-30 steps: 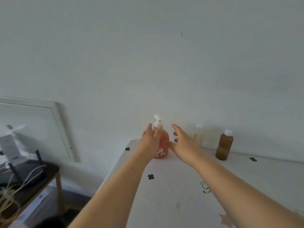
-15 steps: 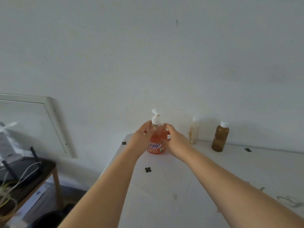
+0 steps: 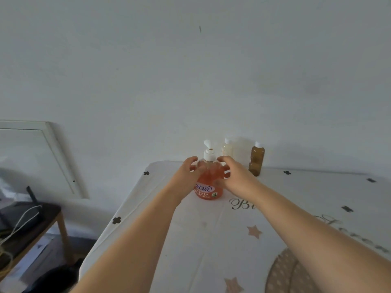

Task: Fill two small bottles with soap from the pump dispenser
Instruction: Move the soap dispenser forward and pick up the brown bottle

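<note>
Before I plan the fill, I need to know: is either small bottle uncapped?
No, the clear bottle and the brown bottle each carry a white cap.

Both arms bare, stretched forward from lower frame edge, converging toward centre. Left forearm runs up from bottom left, right forearm from bottom right. Left hand [image 3: 187,176] shows its back to camera, fingers curled round left shoulder of pump dispenser [image 3: 208,188], fingertips near its neck. Right hand [image 3: 236,176] mirrors it on right side, fingers curled over shoulder, thumb lying against front of body. Wrists roughly straight, level with each other. Hands apart, dispenser between them.
</note>
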Tool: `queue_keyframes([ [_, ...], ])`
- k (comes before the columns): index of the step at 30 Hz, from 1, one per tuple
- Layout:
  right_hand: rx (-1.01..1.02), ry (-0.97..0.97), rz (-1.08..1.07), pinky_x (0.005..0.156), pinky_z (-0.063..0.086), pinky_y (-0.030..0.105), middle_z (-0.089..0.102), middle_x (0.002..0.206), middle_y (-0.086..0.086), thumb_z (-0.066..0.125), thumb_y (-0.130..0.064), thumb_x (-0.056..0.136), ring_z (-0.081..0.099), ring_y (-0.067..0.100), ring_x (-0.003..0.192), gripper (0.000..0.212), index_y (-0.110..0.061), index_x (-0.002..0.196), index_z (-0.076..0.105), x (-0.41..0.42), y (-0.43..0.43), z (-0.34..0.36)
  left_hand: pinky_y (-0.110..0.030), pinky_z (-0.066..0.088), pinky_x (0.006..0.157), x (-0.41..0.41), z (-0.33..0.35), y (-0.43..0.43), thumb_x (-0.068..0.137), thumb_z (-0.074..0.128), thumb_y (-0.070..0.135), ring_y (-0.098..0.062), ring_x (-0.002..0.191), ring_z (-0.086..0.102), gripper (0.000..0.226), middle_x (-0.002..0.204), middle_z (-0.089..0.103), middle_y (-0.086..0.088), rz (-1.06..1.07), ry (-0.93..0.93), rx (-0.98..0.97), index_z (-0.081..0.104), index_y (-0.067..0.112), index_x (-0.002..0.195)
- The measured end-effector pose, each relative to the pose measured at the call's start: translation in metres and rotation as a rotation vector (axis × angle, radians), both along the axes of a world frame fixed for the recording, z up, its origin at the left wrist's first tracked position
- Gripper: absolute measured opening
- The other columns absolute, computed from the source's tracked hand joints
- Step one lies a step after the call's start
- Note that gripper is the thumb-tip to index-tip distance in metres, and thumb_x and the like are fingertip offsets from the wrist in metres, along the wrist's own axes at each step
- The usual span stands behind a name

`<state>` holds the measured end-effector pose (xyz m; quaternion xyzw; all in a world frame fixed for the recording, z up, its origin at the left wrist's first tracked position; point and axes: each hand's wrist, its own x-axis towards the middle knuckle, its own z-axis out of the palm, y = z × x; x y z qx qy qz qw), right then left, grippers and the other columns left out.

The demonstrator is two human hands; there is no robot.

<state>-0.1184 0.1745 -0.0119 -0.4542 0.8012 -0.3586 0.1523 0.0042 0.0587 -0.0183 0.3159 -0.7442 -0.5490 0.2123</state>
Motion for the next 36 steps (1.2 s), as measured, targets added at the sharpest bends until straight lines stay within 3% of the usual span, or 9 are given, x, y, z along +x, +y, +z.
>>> queue_keyframes([
  [8, -0.012, -0.037, -0.082, 0.092, 0.053, 0.035, 0.055, 0.119, -0.010, 0.083, -0.022, 0.081, 0.060, 0.012, 0.106, 0.061, -0.027, 0.125, 0.042, -0.013, 0.067, 0.001, -0.042, 0.049, 0.103, -0.020, 0.001, 0.055, 0.100, 0.053, 0.032, -0.018, 0.119, 0.054, 0.044, 0.134, 0.054, 0.001, -0.111, -0.025, 0.028, 0.045, 0.017, 0.141],
  [13, -0.038, 0.005, -0.124, 0.094, 0.050, 0.031, 0.053, 0.129, -0.004, 0.085, -0.026, 0.077, 0.057, 0.012, 0.111, 0.079, -0.025, 0.145, 0.045, -0.019, 0.107, -0.001, -0.043, 0.044, 0.108, -0.036, -0.001, 0.087, 0.101, 0.052, 0.031, -0.019, 0.127, 0.052, 0.046, 0.139, 0.054, -0.001, -0.179, -0.025, 0.041, 0.045, 0.021, 0.145],
  [20, -0.029, -0.057, -0.213, 0.104, 0.049, 0.040, 0.052, 0.135, -0.005, 0.088, -0.032, 0.072, 0.055, 0.014, 0.119, 0.083, -0.024, 0.142, 0.044, -0.034, 0.155, -0.002, -0.044, 0.043, 0.109, -0.061, -0.004, 0.128, 0.098, 0.053, 0.037, -0.020, 0.125, 0.054, 0.045, 0.138, 0.057, -0.002, -0.277, -0.017, 0.029, 0.051, 0.028, 0.142],
  [23, -0.057, -0.090, -0.229, 0.101, 0.048, 0.035, 0.053, 0.135, -0.007, 0.088, -0.026, 0.075, 0.055, 0.013, 0.118, 0.086, -0.023, 0.145, 0.039, -0.038, 0.168, -0.002, -0.043, 0.042, 0.110, -0.069, -0.007, 0.141, 0.100, 0.052, 0.035, -0.020, 0.127, 0.053, 0.045, 0.138, 0.056, -0.002, -0.279, 0.003, -0.010, 0.049, 0.025, 0.144],
  [26, -0.063, -0.036, -0.258, 0.096, 0.046, 0.032, 0.054, 0.134, -0.007, 0.088, -0.033, 0.074, 0.055, 0.012, 0.118, 0.087, -0.026, 0.147, 0.042, -0.042, 0.175, -0.004, -0.042, 0.047, 0.104, -0.076, -0.009, 0.151, 0.100, 0.052, 0.035, -0.021, 0.119, 0.058, 0.042, 0.128, 0.058, 0.000, -0.225, 0.034, -0.098, 0.052, 0.024, 0.141],
  [29, -0.050, 0.039, -0.310, 0.098, 0.049, 0.038, 0.053, 0.131, -0.007, 0.083, -0.056, 0.064, 0.057, 0.012, 0.118, 0.092, -0.030, 0.144, 0.047, -0.041, 0.179, -0.007, -0.029, 0.053, 0.082, -0.082, -0.011, 0.159, 0.098, 0.054, 0.036, -0.017, 0.103, 0.063, 0.033, 0.122, 0.061, 0.002, -0.127, 0.049, -0.175, 0.059, 0.024, 0.128],
  [32, -0.060, 0.095, -0.367, 0.094, 0.052, 0.040, 0.053, 0.129, -0.009, 0.079, -0.065, 0.061, 0.059, 0.012, 0.115, 0.093, -0.032, 0.142, 0.049, -0.042, 0.182, -0.010, -0.014, 0.038, 0.057, -0.089, -0.010, 0.167, 0.097, 0.056, 0.031, -0.003, 0.082, 0.059, 0.021, 0.111, 0.063, 0.007, -0.043, 0.061, -0.195, 0.062, 0.023, 0.116],
  [34, -0.070, 0.109, -0.413, 0.095, 0.052, 0.041, 0.052, 0.131, -0.005, 0.082, -0.058, 0.068, 0.060, 0.016, 0.117, 0.088, -0.028, 0.143, 0.048, -0.046, 0.185, -0.012, -0.018, 0.043, 0.058, -0.095, -0.010, 0.170, 0.097, 0.056, 0.028, -0.003, 0.079, 0.060, 0.019, 0.104, 0.064, 0.007, -0.053, 0.072, -0.153, 0.062, 0.022, 0.114],
  [36, -0.068, 0.117, -0.461, 0.095, 0.052, 0.043, 0.050, 0.133, -0.002, 0.082, -0.055, 0.070, 0.059, 0.019, 0.118, 0.088, -0.024, 0.144, 0.047, -0.051, 0.187, -0.014, -0.032, 0.056, 0.075, -0.102, -0.008, 0.173, 0.097, 0.055, 0.026, -0.011, 0.086, 0.065, 0.021, 0.104, 0.066, 0.005, -0.077, 0.077, -0.093, 0.065, 0.021, 0.115],
])
